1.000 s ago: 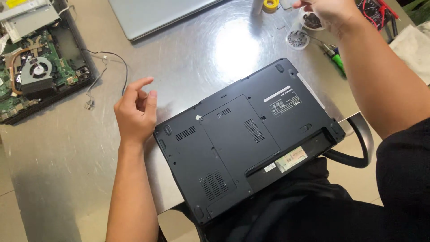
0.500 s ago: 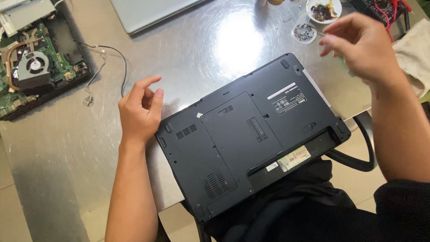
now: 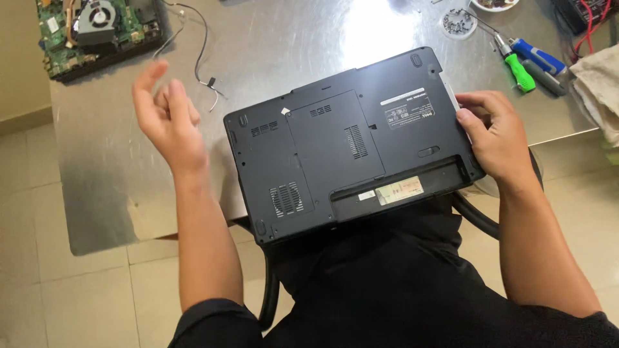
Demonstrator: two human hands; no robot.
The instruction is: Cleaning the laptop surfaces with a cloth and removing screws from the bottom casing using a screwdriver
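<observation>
While the black laptop [image 3: 351, 145] lies underside-up across the surface [image 3: 290, 45] edge, long axis left-right, right hand [image 3: 493, 138] fingers grasp its right end; left hand [image 3: 169, 119] hovers released beside it.

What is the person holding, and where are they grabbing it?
The right hand has its grip on the right side edge of the upside-down black laptop. The left hand is raised over the metal table, open and holding nothing.
</observation>
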